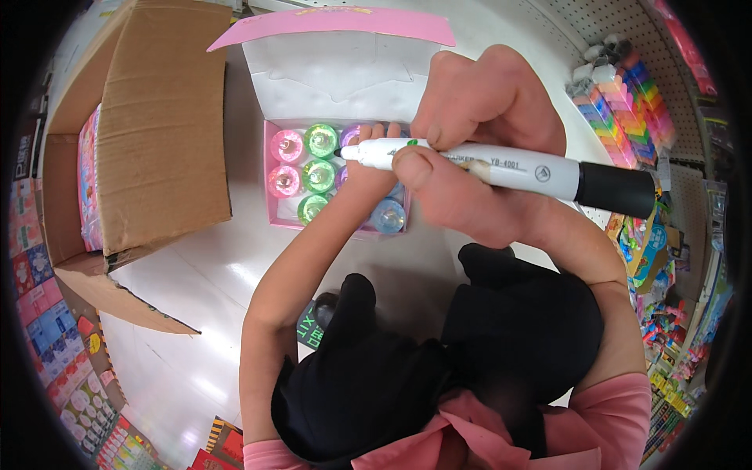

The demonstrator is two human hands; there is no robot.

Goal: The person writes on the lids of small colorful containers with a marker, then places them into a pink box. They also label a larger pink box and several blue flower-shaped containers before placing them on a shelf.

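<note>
My right hand grips a white marker pen close to the camera. The pen's black tip points left, uncapped, and a black cap sits on its rear end. Beyond the pen, my left hand reaches over an open pink cardboard box. The pen hides part of that hand, so whether its fingers grasp anything is unclear. In the box stand several small glittery bottles: pink bottles, green bottles, partly covered purple ones, and a blue bottle. The box lid is tilted back with its white inside showing.
A large brown carton stands open at the left, with plastic-wrapped packs inside. Rainbow-coloured packs line the pegboard shelving at right. My knees in black trousers are before me. A green-lettered floor sign lies by my shoe.
</note>
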